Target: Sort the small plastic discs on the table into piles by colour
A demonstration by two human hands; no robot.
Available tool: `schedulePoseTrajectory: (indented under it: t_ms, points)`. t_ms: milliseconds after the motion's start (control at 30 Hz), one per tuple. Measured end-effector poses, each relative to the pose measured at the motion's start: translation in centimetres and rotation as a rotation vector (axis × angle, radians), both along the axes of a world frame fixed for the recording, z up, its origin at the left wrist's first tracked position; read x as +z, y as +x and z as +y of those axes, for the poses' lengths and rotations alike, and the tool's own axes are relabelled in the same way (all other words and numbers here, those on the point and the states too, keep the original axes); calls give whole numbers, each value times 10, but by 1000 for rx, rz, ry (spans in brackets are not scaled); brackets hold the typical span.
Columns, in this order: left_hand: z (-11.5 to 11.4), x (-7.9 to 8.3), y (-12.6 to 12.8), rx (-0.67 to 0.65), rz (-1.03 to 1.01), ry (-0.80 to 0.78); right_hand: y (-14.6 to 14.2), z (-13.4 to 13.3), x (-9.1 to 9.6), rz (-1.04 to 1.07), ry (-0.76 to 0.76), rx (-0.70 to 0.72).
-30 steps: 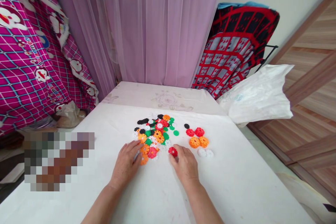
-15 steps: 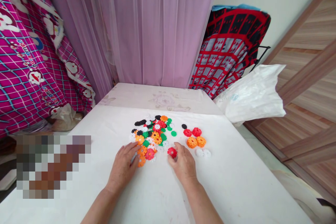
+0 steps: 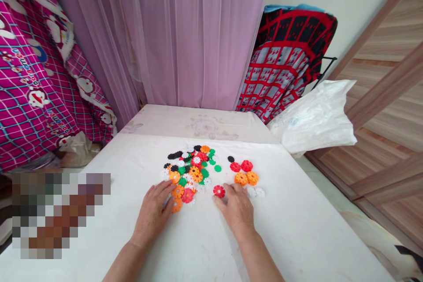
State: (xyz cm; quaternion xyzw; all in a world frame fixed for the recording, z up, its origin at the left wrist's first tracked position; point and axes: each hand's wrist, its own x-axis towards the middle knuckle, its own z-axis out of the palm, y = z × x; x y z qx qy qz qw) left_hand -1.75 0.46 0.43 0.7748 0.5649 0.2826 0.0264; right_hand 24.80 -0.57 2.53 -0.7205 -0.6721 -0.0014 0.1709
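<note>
Head view. A red disc (image 3: pixel 218 191) is located on the near side of the worktop (image 3: pixel 198 246), in the gap between a mixed pile of discs (image 3: pixel 196 176) to the left and separate small groups to the right. Relative to the fingers of the right hand (image 3: pixel 238 209), the disc is positioned ahead and to the left, at the tips of the thumb and forefinger; the right hand is therefore the nearer of the two. No long axis is presented by the disc, its outline being round. It appears to be laid flat or nearly so.

The fingers of the right hand are bent around the disc's right-hand edge. Whether the disc is pinched or merely touched cannot be told.

The left hand (image 3: pixel 153 207) is placed at the near left edge of the pile. Its fingers are loosely curled and parted from the thumb, and no disc is seen to be grasped. An orange disc (image 3: pixel 177 205) is situated just beside the thumb.

The red disc is thin, with a notched, petal-like rim and a pale spot at its centre. To the right of the right hand's fingers, a black disc (image 3: pixel 230 159), red discs (image 3: pixel 246 166), orange discs (image 3: pixel 253 178) and white discs (image 3: pixel 260 192) are arranged by colour, from far to near.
</note>
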Motion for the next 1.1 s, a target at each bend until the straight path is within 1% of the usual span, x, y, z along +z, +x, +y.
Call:
schedulePoseTrajectory:
  t_ms: [100, 200, 267, 333, 433, 500, 600, 700, 767, 833, 933, 1033, 1100]
  points:
    - [0, 1, 0, 4, 3, -5, -1, 1, 0, -2, -29, -4]
    - [-1, 2, 0, 5, 8, -20, -3, 5, -1, -10, -12, -30]
    - [0, 2, 0, 5, 8, -24, -5, 8, 1, -18, -11, -46]
    - [0, 2, 0, 1, 5, -20, -7, 10, 6, -13, -41, -52]
    - [1, 2, 0, -4, 6, -16, -10, 12, 12, 50, -100, -69]
    - [1, 3, 0, -8, 6, -17, -12, 11, 11, 101, -105, -64]
    - [1, 3, 1, -15, 5, -16, -13, 8, 5, 127, -17, -13]
    - [0, 3, 1, -8, -1, -6, -12, 5, -2, 167, 91, 75]
    - [1, 2, 1, -5, -3, -3, -10, 5, -3, 225, 122, 129]
    - [1, 2, 1, -5, -5, -6, -8, 6, -3, 280, 125, 155]
    - [1, 2, 1, -12, -6, -10, -6, 6, -1, 310, 109, 140]
    - [1, 2, 0, -24, -5, -7, -5, 5, 4, 272, 72, 163]
    - [2, 1, -1, -24, -5, 1, -4, 2, 10, 213, 21, 197]
